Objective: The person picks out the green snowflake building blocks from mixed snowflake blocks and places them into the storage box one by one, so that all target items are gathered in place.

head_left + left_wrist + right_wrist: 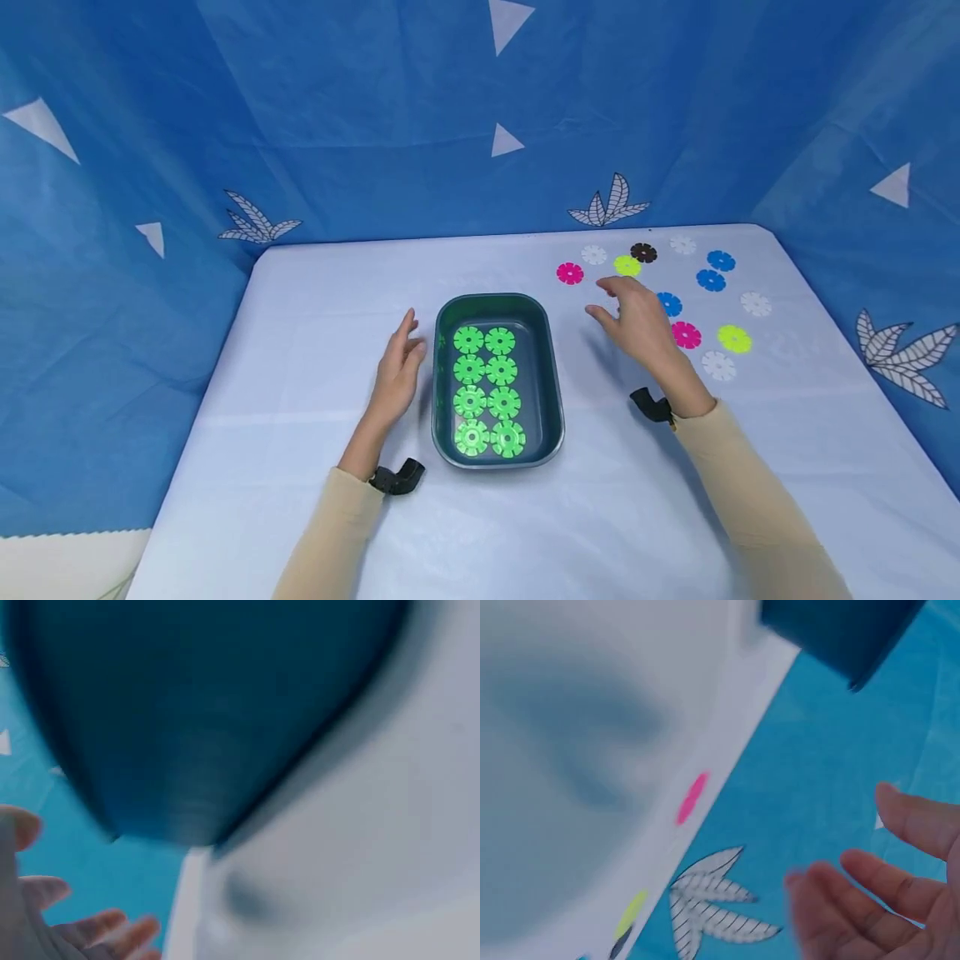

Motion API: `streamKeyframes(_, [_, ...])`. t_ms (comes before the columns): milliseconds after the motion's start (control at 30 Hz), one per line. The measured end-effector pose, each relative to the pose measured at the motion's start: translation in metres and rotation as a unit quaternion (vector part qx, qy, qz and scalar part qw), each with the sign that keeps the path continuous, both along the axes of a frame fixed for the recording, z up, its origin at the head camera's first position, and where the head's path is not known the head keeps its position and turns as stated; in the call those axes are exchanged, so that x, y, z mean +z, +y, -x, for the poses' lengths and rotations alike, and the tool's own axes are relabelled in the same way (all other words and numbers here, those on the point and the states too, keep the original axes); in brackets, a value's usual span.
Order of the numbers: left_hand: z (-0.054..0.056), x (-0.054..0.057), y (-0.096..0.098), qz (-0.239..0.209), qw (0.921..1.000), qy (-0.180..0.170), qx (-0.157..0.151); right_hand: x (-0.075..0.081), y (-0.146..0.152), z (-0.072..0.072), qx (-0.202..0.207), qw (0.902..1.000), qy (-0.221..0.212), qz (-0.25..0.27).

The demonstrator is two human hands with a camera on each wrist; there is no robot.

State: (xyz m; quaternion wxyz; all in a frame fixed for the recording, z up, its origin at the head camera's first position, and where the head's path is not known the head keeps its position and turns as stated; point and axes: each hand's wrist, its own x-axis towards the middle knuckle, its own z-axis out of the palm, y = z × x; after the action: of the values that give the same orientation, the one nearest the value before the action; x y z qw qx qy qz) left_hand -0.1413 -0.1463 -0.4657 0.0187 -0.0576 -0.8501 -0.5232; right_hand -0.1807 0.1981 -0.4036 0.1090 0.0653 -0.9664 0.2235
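Observation:
A dark green tray stands at the middle of the table. Inside it, several bright green interlocking discs lie flat in two columns. My left hand is just left of the tray, fingers loosely extended and holding nothing; the left wrist view has the tray side close up. To the right of the tray, my right hand is over the table with thumb and fingers apart, nothing between them. Around it lie a pink disc, a blue disc and a yellow disc.
More notched discs are scattered at the right rear: a pink disc, a black disc, blue discs, white discs and a yellow disc. A blue patterned curtain hangs behind the white-covered table.

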Motion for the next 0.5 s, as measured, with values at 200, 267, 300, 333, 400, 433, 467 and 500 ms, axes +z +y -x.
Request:
streamKeyframes(200, [0.010, 0.017, -0.031, 0.291, 0.9561, 0.023, 0.028, -0.008, 0.028, -0.007, -0.026, 0.9959, -0.045, -0.074])
streamKeyframes(267, [0.012, 0.020, -0.039, 0.352, 0.9358, 0.008, 0.022, -0.008, 0.034, -0.007, -0.032, 0.9931, -0.071, -0.087])
streamKeyframes(300, [0.013, 0.022, -0.042, 0.371, 0.9285, 0.000, 0.018, -0.009, 0.036, -0.007, -0.035, 0.9917, -0.083, -0.092])
streamKeyframes(333, [0.014, 0.023, -0.045, 0.385, 0.9227, -0.008, 0.015, -0.009, 0.037, -0.007, -0.035, 0.9903, -0.094, -0.096])
streamKeyframes(400, [0.014, 0.025, -0.049, 0.403, 0.9147, -0.020, 0.012, -0.009, 0.038, -0.007, -0.033, 0.9882, -0.110, -0.102])
streamKeyframes(433, [0.014, 0.025, -0.050, 0.409, 0.9120, -0.023, 0.012, -0.010, 0.039, -0.006, -0.032, 0.9875, -0.114, -0.105])
streamKeyframes(467, [0.015, 0.026, -0.051, 0.412, 0.9108, -0.025, 0.012, -0.010, 0.039, -0.006, -0.031, 0.9871, -0.116, -0.106])
streamKeyframes(500, [0.014, 0.026, -0.051, 0.414, 0.9097, -0.026, 0.012, -0.010, 0.039, -0.006, -0.030, 0.9869, -0.118, -0.107])
